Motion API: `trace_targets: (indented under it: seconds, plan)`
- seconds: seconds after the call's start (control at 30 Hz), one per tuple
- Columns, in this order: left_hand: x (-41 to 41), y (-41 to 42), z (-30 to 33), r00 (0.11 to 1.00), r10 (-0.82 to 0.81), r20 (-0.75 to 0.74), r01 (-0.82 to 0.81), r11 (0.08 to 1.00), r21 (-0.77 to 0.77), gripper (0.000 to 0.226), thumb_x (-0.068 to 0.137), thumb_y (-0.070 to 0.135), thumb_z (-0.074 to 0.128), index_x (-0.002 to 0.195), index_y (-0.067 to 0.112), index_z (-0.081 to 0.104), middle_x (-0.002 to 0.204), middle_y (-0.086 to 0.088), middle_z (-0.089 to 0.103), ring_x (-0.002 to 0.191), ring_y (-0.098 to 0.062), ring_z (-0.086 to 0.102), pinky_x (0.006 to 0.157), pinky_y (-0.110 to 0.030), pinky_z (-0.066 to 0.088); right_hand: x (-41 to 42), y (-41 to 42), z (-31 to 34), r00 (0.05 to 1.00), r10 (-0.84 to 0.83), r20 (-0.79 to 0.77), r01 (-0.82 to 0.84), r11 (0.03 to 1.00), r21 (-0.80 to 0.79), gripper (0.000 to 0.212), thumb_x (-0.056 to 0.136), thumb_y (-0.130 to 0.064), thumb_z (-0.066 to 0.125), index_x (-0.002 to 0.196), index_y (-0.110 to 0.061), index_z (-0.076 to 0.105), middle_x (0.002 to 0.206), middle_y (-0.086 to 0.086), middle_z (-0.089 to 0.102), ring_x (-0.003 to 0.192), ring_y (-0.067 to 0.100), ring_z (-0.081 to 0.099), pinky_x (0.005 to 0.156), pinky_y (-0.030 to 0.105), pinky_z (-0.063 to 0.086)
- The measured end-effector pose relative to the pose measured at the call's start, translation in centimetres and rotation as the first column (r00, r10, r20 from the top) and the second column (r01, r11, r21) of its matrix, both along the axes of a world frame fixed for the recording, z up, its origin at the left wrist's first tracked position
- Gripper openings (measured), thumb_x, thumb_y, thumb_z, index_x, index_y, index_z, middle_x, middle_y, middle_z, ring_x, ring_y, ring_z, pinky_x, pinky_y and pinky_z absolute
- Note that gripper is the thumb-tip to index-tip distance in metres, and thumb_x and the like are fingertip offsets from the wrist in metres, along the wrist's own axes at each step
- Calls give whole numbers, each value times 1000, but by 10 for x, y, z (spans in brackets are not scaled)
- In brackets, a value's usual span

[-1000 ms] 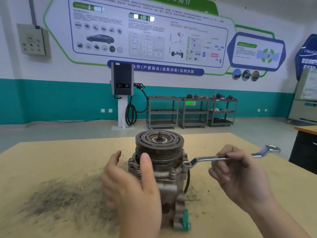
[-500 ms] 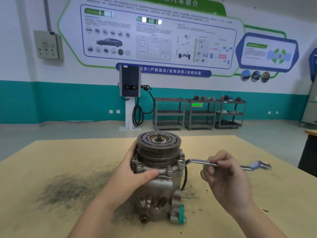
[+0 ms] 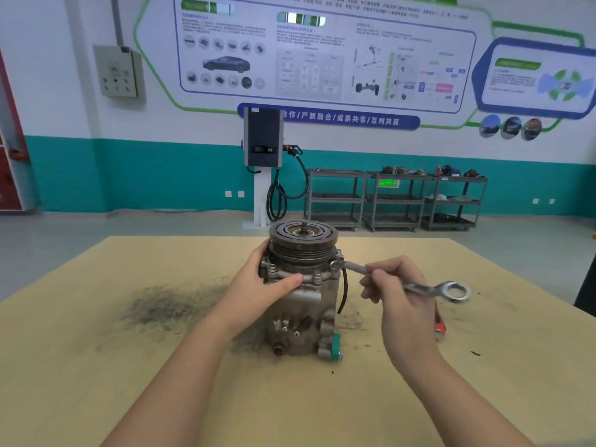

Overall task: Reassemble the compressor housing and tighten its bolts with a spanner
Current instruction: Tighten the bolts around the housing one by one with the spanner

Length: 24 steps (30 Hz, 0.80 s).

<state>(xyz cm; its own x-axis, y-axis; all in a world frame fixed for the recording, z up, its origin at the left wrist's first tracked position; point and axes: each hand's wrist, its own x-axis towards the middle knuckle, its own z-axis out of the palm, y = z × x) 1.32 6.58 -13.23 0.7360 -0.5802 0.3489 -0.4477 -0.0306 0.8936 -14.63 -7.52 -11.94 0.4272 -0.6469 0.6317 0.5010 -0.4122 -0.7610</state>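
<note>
Workshop classroom vibe: big wall posters, a charger pedestal (image 3: 263, 162) against the teal wall, some shelving carts (image 3: 395, 201) behind, and a tan table (image 3: 96, 366) up front with a dark smear of grime (image 3: 167, 304) on it.

Compressor (image 3: 301, 295) stands upright mid-table, pulley (image 3: 303, 241) on top, housing already closed up with bolts sitting round the flange. Left hand (image 3: 261, 282) wraps the left side of the flange, thumb laid across the front and fingers curled round the back, bracing it. Right hand (image 3: 392, 282) has its fingers clamped on the spanner (image 3: 400, 280) around mid-shank. The open end is on a bolt (image 3: 338, 261) at the flange's right edge; the ring end hangs free out to the right.

What matters for the next pull: the spanner's long axis runs out from that bolt rightward and slightly toward the camera, roughly level, so the bolt lies up-left of the gripping fingers. Right hand is the one on the tool, and left is nearer the body. I'd say we're mid-tightening on that bolt. Can't tell how snug the head is seated in the spanner's opening, it's a bit blurred. Something red (image 3: 439, 324) lies on the table just behind the right hand, mostly hidden.
</note>
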Motion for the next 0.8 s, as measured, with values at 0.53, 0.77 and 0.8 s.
trace_targets:
  seconds: [0.53, 0.77, 0.8]
  plan:
    - [-23, 4, -5, 996, 52, 66, -66, 969, 238, 147, 44, 94, 60, 152, 39, -23, 164, 19, -11, 152, -12, -10, 124, -53, 7, 6, -53, 22, 923, 368, 110, -356, 714, 603, 38, 86, 1, 42, 56, -5, 66, 56, 10, 52, 47, 17, 50, 42, 24, 40]
    - [-5, -8, 10, 998, -18, 55, 10, 987, 158, 140, 44, 73, 78, 158, 34, 7, 158, 7, 24, 142, -13, 33, 121, -42, 28, 8, -55, 8, 882, 449, 141, -435, 663, 609, 8, 69, -9, 47, 65, -8, 54, 60, 9, 45, 50, 19, 43, 50, 27, 34]
    - [-6, -10, 6, 999, 4, 49, -10, 990, 137, 141, 43, 73, 76, 158, 33, 6, 158, 9, 22, 142, -13, 31, 121, -41, 27, 7, -52, 2, 890, 424, 168, -437, 687, 580, 17, 73, -5, 44, 62, -10, 55, 60, 8, 46, 51, 19, 45, 51, 27, 35]
